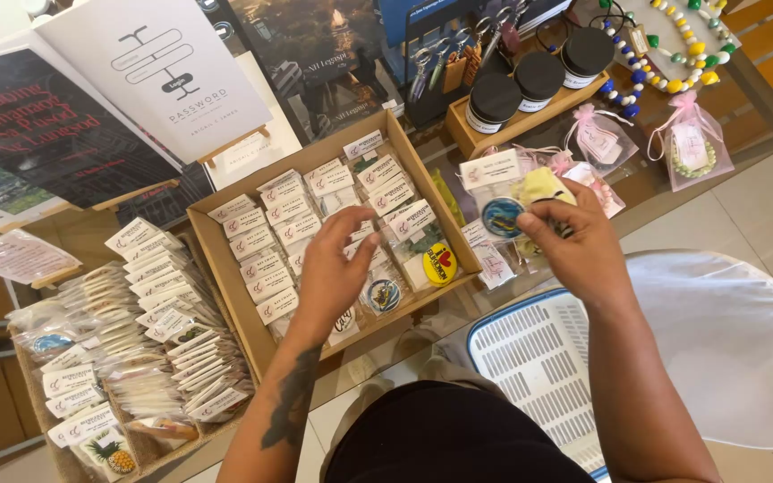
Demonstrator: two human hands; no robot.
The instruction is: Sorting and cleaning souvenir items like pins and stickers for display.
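Note:
My right hand [574, 241] holds a small clear packet with a round blue badge [502, 216] and a white header card, above several more such packets. My left hand [333, 268] reaches into a shallow cardboard box [216, 259], fingers curled on the small clear packets [288, 224] standing in rows there. A yellow round badge [439, 263] lies at the box's right corner. Another round badge packet [384, 294] sits by my left thumb.
A woven basket [91, 447] at the left holds more packets. Books [154, 72] stand on easels behind. A wooden tray with black-lidded jars [539, 76], bead necklaces [673, 45], pink gift bags [691, 143] and a white slotted basket [539, 367] lie to the right.

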